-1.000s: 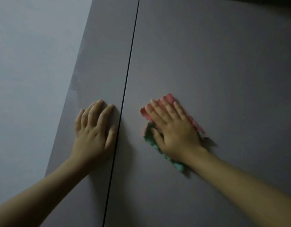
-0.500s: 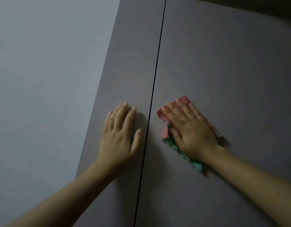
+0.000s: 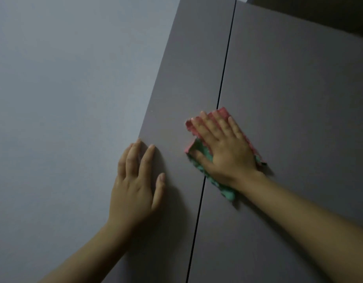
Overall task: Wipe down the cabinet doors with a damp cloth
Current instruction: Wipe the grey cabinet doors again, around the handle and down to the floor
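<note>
Head view: right hand (image 3: 225,148), fingers flat, presses a pink-and-green cloth (image 3: 199,150) across the seam (image 3: 221,86) between two grey cabinet doors (image 3: 299,99); left hand (image 3: 135,180) braces, fingers straight. The cloth's edge could snag in that gap.

Cloth (image 3: 199,149) now across the seam (image 3: 223,78).

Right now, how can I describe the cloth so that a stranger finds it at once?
Find the dark seam between the two grey cabinet doors. The cloth lies across it, pressed flat under the right hand. Its pink and green are the only bright colours.
</note>
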The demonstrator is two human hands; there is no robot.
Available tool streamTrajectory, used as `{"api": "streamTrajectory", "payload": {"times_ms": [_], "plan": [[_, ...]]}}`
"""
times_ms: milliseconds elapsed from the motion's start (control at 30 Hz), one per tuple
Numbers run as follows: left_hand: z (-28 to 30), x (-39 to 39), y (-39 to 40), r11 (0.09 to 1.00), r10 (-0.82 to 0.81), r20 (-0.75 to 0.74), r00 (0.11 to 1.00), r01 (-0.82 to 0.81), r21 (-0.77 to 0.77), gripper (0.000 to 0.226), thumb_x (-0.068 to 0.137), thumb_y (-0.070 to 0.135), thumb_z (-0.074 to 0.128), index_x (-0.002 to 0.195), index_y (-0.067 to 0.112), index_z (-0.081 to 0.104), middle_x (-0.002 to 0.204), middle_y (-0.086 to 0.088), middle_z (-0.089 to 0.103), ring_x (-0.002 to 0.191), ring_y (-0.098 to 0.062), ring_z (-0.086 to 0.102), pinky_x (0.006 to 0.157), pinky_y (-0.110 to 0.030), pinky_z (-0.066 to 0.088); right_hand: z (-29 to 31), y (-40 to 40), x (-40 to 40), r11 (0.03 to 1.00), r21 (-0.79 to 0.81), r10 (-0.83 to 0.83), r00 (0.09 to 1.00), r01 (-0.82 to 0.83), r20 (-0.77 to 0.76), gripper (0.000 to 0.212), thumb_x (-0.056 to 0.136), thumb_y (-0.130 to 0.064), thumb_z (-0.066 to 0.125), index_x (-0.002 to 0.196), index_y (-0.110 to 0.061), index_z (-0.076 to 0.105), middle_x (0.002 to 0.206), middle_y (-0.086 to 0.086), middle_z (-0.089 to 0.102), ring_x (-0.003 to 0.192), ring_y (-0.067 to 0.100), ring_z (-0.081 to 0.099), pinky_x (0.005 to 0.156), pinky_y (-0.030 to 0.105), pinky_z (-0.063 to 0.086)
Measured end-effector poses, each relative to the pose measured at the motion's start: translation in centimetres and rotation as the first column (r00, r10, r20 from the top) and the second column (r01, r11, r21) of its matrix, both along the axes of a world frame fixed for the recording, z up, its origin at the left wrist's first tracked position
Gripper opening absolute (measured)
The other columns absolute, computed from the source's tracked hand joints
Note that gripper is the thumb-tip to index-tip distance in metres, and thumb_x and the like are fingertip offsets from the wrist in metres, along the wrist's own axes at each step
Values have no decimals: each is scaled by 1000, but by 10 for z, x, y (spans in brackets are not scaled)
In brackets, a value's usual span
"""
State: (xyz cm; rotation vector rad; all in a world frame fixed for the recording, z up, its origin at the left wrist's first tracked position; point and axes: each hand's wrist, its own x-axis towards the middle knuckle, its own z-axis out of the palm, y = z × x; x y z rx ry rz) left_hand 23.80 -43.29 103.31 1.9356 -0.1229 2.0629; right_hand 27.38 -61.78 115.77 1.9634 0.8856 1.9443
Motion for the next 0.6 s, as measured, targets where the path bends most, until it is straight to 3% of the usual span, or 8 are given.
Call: {"api": "streamTrajectory", "payload": {"times_ms": [67,133,333,433,533,600], "plan": [[-4,0,-2,998,-43,-13,999,42,-49,60,92,42,34,141,9,37,147,-19,33,132,-31,26,104,-53,34,21,24,-6,989,147,-9,999,14,-32,75,89,-66,16,151,-24,21,158,1,21,146,24,16,118,40,2],[-3,-1,-3,991,-94,-29,995,91,-94,60,91,44,33,143,14,32,150,-15,30,133,-31,29,100,-52,39,30,47,-11,971,235,-29,997,44,-67,81,85,-71,9,153,-28,11,160,-1,10,148,23,5,118,40,-6],[-4,-5,0,979,-158,-52,986,150,-137,64,91,46,32,144,10,36,150,-17,34,127,-35,48,93,-44,46,-1,18,-9,994,-59,-93,993,89,-77,82,84,-79,13,151,-33,8,160,-3,11,148,22,6,119,43,2],[-2,-7,-1,980,-157,-62,986,148,-133,62,91,44,34,143,9,38,145,-19,40,122,-37,53,91,-44,48,9,25,-12,996,-17,-90,991,89,-101,84,81,-81,8,150,-33,2,160,-5,7,148,19,3,119,41,-2],[-2,-8,0,978,-170,-74,983,159,-133,61,92,44,34,142,10,39,143,-20,42,119,-37,55,89,-44,50,15,44,-17,997,77,-1,992,11,-126,85,77,-80,-10,147,-33,-5,160,-7,1,148,16,-3,119,40,-8],[-2,-8,0,979,-162,-58,985,153,-134,60,92,44,34,141,9,40,143,-20,43,118,-37,56,88,-45,50,11,49,-19,992,114,72,985,-55,-154,90,77,-77,-16,150,-31,5,160,-7,5,148,15,-2,118,39,-11]]}}
